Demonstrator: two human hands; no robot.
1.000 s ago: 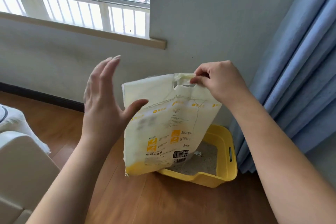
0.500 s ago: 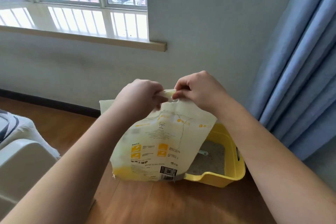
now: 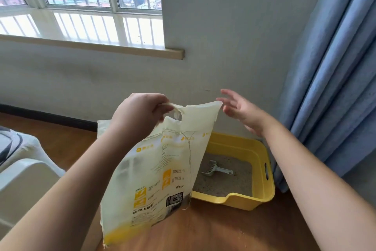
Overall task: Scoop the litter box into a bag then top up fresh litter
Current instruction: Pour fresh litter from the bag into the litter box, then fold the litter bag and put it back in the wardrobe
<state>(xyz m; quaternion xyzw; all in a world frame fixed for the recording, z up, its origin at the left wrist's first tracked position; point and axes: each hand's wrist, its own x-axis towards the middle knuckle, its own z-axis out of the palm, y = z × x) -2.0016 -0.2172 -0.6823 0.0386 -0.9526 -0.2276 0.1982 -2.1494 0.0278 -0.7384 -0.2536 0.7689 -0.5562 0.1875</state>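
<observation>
A cream and yellow litter bag (image 3: 158,179) hangs upright above the wooden floor, in front of the yellow litter box (image 3: 262,179). My left hand (image 3: 140,112) grips the bag's cut-out handle at its top. Spread beside the bag's top right corner, my right hand (image 3: 242,110) has straight fingers and holds nothing. Grey litter fills the box, and a pale grey scoop (image 3: 213,169) lies on it. The bag hides the box's left part.
The box stands against a grey wall (image 3: 223,47), with a blue curtain (image 3: 335,67) at its right. A window and its sill (image 3: 91,45) run along the upper left. White furniture (image 3: 22,173) stands at the left on the wooden floor (image 3: 223,230).
My right hand let go of the bag's handle and moved right with its fingers spread. My left hand, open at first, now grips the handle and carries the bag alone.
</observation>
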